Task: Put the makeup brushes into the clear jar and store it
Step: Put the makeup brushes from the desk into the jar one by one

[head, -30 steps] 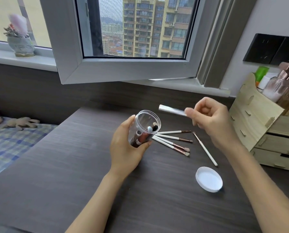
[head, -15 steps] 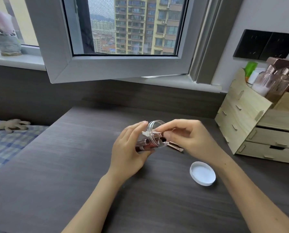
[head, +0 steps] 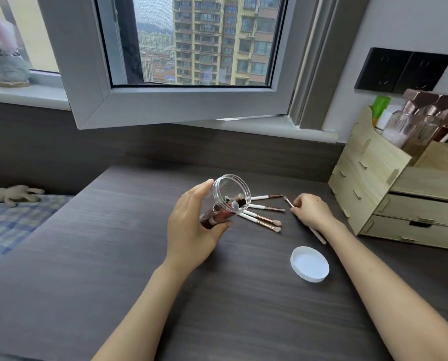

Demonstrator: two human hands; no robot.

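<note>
My left hand grips the clear jar above the dark table, tilted with its open mouth facing up and right. Several brushes and dark tubes are inside it. Several white-handled makeup brushes lie fanned on the table just right of the jar. My right hand is down on the table with curled fingertips pinching a thin white brush, which lies flat and passes under the palm. The white lid lies upside down nearer to me, right of centre.
A wooden drawer organizer holding bottles stands at the table's right edge. An open window sash hangs over the back of the table. A bed with a checked cover lies to the left.
My right hand dropped a white-handled item into the jar, then moved right and down to the thin brush on the table. The left hand kept the jar tilted.
</note>
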